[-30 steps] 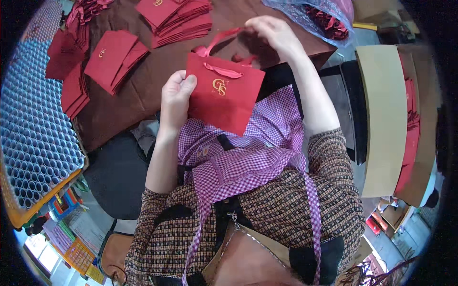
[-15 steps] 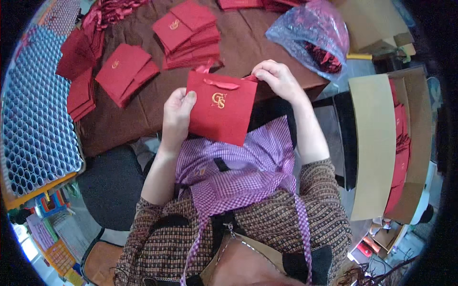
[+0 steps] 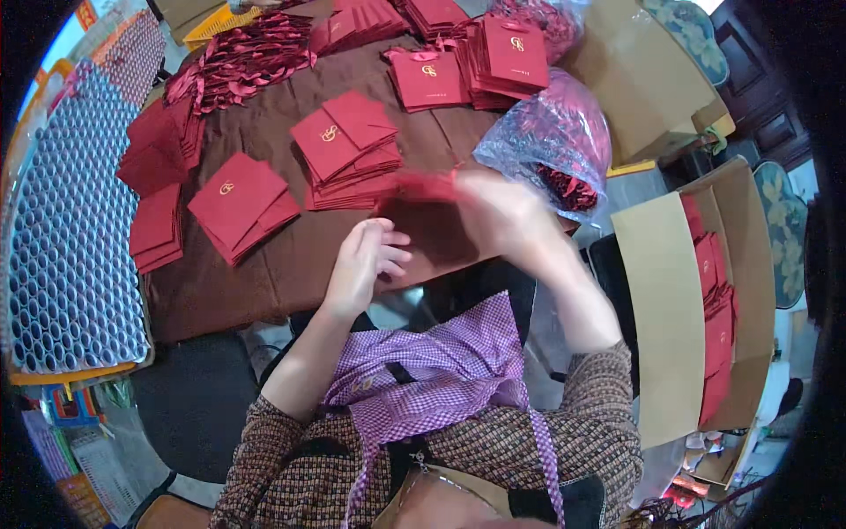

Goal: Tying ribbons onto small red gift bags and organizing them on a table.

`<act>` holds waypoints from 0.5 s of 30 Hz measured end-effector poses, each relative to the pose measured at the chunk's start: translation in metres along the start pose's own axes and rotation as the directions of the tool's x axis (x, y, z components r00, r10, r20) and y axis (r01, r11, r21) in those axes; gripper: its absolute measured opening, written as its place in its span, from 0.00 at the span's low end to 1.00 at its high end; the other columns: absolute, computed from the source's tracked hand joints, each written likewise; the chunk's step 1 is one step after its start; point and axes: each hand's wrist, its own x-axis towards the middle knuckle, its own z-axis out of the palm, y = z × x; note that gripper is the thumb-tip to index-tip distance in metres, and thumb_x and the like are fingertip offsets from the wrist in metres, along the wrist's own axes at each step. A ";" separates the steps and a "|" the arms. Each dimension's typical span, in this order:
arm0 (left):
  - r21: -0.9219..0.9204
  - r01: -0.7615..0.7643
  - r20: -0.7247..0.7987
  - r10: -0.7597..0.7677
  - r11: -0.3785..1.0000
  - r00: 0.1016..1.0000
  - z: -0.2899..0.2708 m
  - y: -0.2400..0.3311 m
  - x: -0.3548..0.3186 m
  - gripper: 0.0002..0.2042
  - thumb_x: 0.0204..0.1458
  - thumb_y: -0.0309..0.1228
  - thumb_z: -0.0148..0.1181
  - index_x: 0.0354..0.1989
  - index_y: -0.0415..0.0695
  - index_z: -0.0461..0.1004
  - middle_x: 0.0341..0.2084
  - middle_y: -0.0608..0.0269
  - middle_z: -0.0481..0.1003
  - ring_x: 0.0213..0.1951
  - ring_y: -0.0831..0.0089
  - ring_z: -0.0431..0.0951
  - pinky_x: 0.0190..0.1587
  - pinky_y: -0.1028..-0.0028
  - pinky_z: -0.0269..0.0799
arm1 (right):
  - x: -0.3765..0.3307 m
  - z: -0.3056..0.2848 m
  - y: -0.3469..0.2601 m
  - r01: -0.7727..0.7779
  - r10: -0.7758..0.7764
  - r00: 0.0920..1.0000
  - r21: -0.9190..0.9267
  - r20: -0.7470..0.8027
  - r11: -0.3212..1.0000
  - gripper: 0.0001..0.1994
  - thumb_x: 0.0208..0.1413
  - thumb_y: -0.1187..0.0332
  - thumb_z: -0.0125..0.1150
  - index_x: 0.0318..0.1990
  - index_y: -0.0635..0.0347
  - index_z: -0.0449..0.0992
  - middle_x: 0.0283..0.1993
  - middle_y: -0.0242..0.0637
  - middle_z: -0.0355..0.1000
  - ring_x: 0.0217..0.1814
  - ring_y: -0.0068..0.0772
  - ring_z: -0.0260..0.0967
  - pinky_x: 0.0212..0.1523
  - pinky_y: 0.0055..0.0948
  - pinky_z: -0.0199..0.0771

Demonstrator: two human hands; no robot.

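L hand: let go of everything, fingers loosely spread & slightly bent, palm side facing right, just above the near edge of the table. R hand: motion-blurred, looks to be gripping one end of a red bag (exact finger placement can't be told, too smeared). The bag is seen nearly edge-on as a thin blurred strip, sticking out left of the R hand, approx level w/ the foot of the middle stack. It's apart from the L hand, w/ a dark shadow under it on the brown cloth that covers the table.

Around it: 2nd stack of flat red bags to the left of the middle one, loosely fanned, gold emblem up. More flat bags along the table's L edge. Far side: upright bunch of bags, emblem facing the wearer, plus a heap of dark red ribbons beside a yellow basket. Clear plastic bag w/ red stuff inside sits near the R hand, on its far side.

Off the table, R side: open carton w/ more red bags in it. L side: tray of pale blue tubes, open ends up. Purple checked apron on the wearer, below both hands.
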 end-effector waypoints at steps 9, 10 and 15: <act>0.807 -0.547 0.284 0.664 0.225 0.692 -0.038 -0.052 0.006 0.02 0.51 0.21 0.53 0.30 0.35 0.71 0.31 0.50 0.72 0.35 0.54 0.73 0.40 0.67 0.70 | 0.167 -0.025 0.135 0.143 -0.379 0.720 -0.409 -0.582 0.901 0.28 0.39 0.86 0.49 0.50 0.51 0.75 0.52 0.41 0.71 0.54 0.45 0.68 0.54 0.35 0.68; 0.819 -0.528 0.273 0.654 0.227 0.705 -0.035 -0.050 0.004 0.03 0.50 0.22 0.54 0.30 0.35 0.71 0.31 0.50 0.72 0.36 0.53 0.73 0.41 0.65 0.70 | 0.174 -0.002 0.155 0.096 -0.369 0.750 -0.461 -0.550 0.882 0.28 0.39 0.85 0.49 0.50 0.50 0.75 0.51 0.41 0.71 0.54 0.46 0.67 0.53 0.36 0.69; 0.809 -0.498 0.210 0.639 0.311 0.740 -0.031 -0.054 0.007 0.03 0.49 0.22 0.55 0.30 0.35 0.71 0.31 0.51 0.72 0.36 0.54 0.73 0.41 0.64 0.70 | 0.137 0.110 0.230 -0.081 0.030 0.995 -0.637 -0.092 0.766 0.28 0.47 0.77 0.48 0.60 0.51 0.64 0.61 0.44 0.61 0.64 0.50 0.56 0.61 0.45 0.58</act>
